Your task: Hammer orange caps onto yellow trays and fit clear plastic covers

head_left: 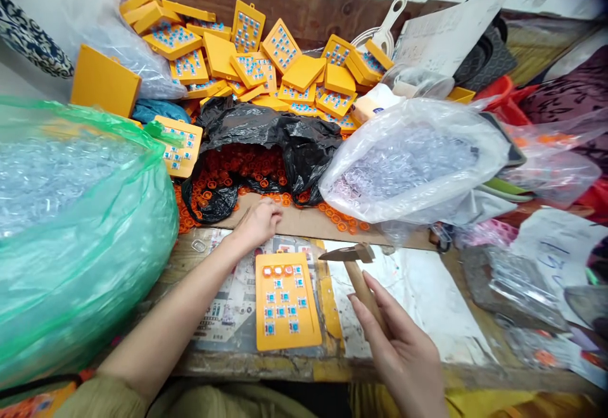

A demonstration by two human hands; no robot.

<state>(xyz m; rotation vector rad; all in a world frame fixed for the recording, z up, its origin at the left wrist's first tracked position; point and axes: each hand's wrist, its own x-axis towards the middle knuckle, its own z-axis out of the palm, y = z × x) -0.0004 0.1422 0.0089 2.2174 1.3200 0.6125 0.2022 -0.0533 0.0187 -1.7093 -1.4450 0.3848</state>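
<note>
My right hand (396,332) is wrapped round the wooden handle of a small hammer (363,288), its dark metal head raised above the bench. Beside it, a flat yellow plastic panel (285,304) lies on the bench, set with several small blue-and-clear pieces. Orange ring caps (278,270) sit over pieces in its top row. Past the panel's far edge, my left hand (261,221) is closed with curled fingers, close to loose orange rings (339,216). Whatever those fingers hold, if anything, is hidden. More rings fill an open black plastic bag (266,123) just beyond.
Many similar yellow panels (304,73) are heaped at the back. A green bag (85,240) of clear pieces bulges at the left. A white bag (413,158) of clear pieces stands at the right. White paper (408,304) covers the bench under the hammer.
</note>
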